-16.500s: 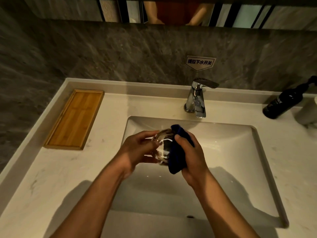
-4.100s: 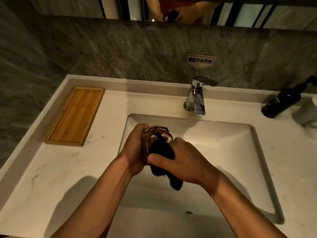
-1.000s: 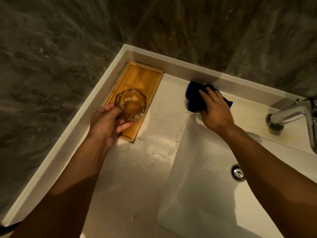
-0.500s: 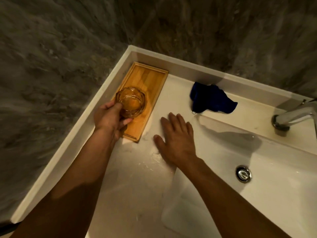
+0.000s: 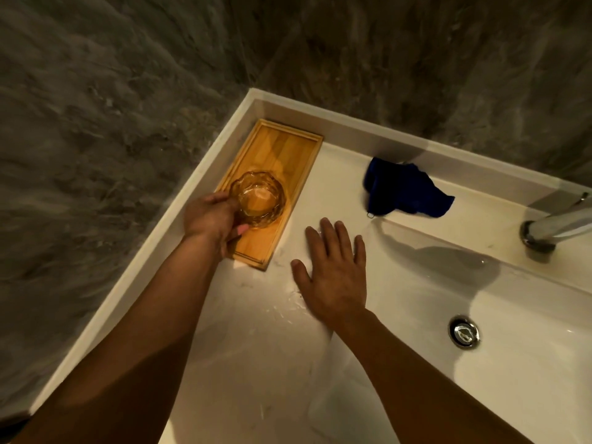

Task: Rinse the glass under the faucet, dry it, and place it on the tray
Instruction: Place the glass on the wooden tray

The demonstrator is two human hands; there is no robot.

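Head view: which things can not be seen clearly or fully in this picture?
- Chrome faucet: its spout is cut off by the right edge.
- Clear faceted glass on the wooden tray: the left hand hides its near side, and whether its base rests on the wood is unclear.
- Crumpled dark blue cloth: folds lost in shadow.
- Grey stone wall: blurred.

The glass (image 5: 259, 199) is clear, ribbed and amber-lit, upright with its mouth up, on the near half of the tray (image 5: 290, 145) (a shallow wooden rectangle with a raised rim, lying in the corner).
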